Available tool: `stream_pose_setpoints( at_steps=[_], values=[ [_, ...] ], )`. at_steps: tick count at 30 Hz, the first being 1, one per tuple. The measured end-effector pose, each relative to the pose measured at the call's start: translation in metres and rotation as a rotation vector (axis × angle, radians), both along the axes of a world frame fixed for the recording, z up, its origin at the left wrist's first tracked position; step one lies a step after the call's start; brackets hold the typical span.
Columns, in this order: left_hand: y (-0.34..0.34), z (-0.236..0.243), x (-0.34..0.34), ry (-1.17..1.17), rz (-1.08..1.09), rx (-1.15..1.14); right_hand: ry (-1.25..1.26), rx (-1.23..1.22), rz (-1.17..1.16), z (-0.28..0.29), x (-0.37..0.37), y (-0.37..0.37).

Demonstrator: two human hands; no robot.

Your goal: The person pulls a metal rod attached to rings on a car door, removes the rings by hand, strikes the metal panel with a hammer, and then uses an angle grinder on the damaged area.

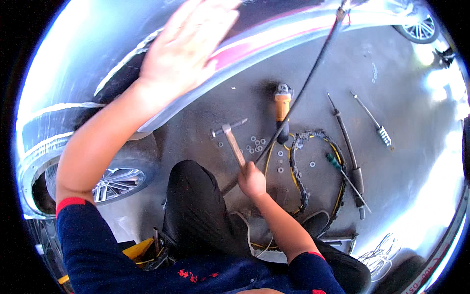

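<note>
My left hand (183,54) is stretched out with flat fingers over the car's silver side panel (73,73). Bright light washes out the fingertips, and I cannot tell whether the palm touches the metal. Dark bare patches and a reddish streak mark the panel around it. In front of my knee, my right hand (253,180) is closed round the wooden handle of a hammer (234,146), its metal head raised at the far end. A dark hose (313,73) slants down from the panel's upper right and passes beside that hand; whether the fingers hold it too is unclear.
On the grey floor lie a yellow-and-black power tool (282,109), several washers (280,170), a green-handled screwdriver (335,160), a long rod tool (345,137) and another rod with a coiled end (370,116). A taped cable (292,169) loops there. The car's wheel (120,183) stands at left.
</note>
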State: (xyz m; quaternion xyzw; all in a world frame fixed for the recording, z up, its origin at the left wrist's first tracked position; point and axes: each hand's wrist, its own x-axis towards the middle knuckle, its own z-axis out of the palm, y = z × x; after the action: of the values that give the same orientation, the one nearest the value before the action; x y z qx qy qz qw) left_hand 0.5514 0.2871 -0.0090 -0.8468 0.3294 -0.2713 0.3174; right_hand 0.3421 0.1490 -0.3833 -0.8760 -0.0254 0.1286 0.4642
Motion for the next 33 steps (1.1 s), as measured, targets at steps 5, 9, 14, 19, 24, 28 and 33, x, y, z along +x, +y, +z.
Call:
stream_pose_setpoints(
  at_steps=[5,9,14,19,24,28,33],
  values=[
    [-0.001,-0.036,0.039,0.247,-0.190,-0.115,0.121,-0.070,0.132,-0.036,-0.021,0.021],
    [0.026,-0.037,0.000,0.082,0.066,0.454,0.288,-0.168,0.153,-0.060,-0.022,0.029],
    [0.065,-0.028,-0.043,0.185,0.110,0.497,0.302,-0.164,0.209,-0.064,-0.019,0.020],
    [0.066,-0.008,-0.039,0.256,0.082,0.593,0.286,-0.157,0.233,-0.066,-0.017,0.017],
    [0.033,0.008,-0.014,0.146,0.066,0.599,0.367,-0.226,0.268,-0.054,-0.002,0.028],
    [0.046,-0.004,-0.034,0.134,0.154,0.614,0.433,-0.300,0.334,-0.051,0.004,0.020],
    [0.122,-0.005,-0.097,0.192,0.236,0.715,0.454,-0.330,0.378,-0.038,0.008,0.027]
  ],
)
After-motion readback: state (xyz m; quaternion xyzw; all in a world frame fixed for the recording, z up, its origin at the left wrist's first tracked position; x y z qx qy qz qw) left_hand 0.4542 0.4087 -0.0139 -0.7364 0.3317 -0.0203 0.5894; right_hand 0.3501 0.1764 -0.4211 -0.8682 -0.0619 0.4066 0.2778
